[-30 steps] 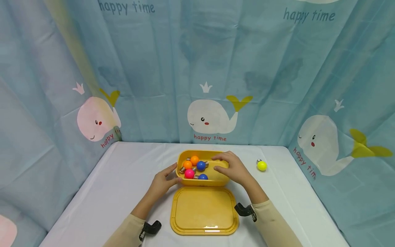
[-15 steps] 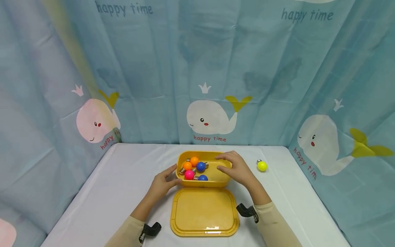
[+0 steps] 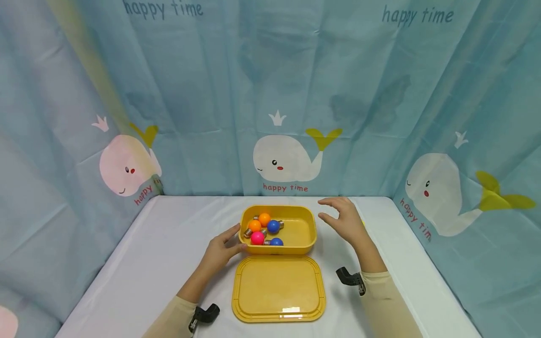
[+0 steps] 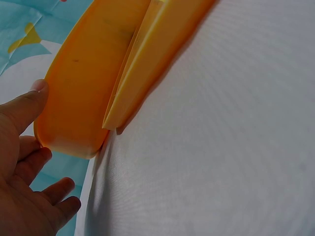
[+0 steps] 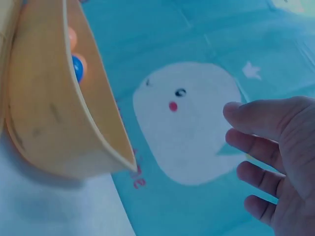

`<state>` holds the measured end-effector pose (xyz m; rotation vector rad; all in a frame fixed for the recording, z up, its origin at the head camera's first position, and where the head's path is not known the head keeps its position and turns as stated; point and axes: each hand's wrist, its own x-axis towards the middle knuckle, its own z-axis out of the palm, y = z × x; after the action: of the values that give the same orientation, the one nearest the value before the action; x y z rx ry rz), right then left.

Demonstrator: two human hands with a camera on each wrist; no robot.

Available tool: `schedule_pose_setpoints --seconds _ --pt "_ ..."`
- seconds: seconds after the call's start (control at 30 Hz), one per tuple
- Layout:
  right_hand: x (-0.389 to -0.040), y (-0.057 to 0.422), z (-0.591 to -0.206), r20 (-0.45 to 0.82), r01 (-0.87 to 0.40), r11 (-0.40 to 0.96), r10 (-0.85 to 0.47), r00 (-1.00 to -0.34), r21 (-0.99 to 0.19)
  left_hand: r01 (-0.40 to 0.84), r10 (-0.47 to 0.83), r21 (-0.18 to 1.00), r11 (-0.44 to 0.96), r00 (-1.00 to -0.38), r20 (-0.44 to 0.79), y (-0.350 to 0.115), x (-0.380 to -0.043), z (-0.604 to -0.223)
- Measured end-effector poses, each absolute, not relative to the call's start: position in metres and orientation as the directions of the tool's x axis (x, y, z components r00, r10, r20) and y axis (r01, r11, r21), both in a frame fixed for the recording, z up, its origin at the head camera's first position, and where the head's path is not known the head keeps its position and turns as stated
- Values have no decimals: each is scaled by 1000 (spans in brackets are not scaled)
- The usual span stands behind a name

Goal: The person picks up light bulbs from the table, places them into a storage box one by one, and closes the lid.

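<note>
A yellow plastic box [image 3: 301, 234] holds small light bulbs bunched at its left: two orange bulbs [image 3: 264, 219], two blue bulbs [image 3: 273, 226] and a pink bulb [image 3: 257, 238]. My left hand [image 3: 220, 249] touches the box's left end, fingers loosely spread, thumb at the front corner. In the left wrist view that thumb lies against the box wall [image 4: 78, 93]. My right hand [image 3: 347, 223] is in the air just right of the box, thumb and fingers apart, holding nothing. Behind it only a sliver of a yellow bulb [image 3: 363, 223] shows.
A flat yellow lid [image 3: 279, 288] lies on the white tablecloth [image 3: 169, 253] directly in front of the box. Blue curtains [image 3: 203, 155] printed with whales enclose the table at the back and both sides.
My right hand has drawn out from over the box's right end and moved right, now covering most of the yellow bulb. My left hand stays at the box's left end.
</note>
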<state>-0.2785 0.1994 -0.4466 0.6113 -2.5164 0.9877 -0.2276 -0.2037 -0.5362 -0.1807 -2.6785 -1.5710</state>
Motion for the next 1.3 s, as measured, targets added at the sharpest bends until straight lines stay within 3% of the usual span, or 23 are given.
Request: schedule_pose_setpoints --seconds 0.3,0.5,1.03,1.3 --pt "-286 233 -453 511 -417 721 -101 -854 -553 113 83 869 482 -993 83 -204 -229 -537" --pt "-292 256 -465 503 -372 780 -85 -860 -504 110 77 866 489 -994 83 -204 -228 -537" --pt "-300 301 -497 260 -151 852 -18 -966 -501 112 86 869 482 -993 80 -205 -228 -538" --pt "-300 307 -504 154 -77 870 -1 -988 -486 119 90 868 482 -992 86 -204 -230 -539"
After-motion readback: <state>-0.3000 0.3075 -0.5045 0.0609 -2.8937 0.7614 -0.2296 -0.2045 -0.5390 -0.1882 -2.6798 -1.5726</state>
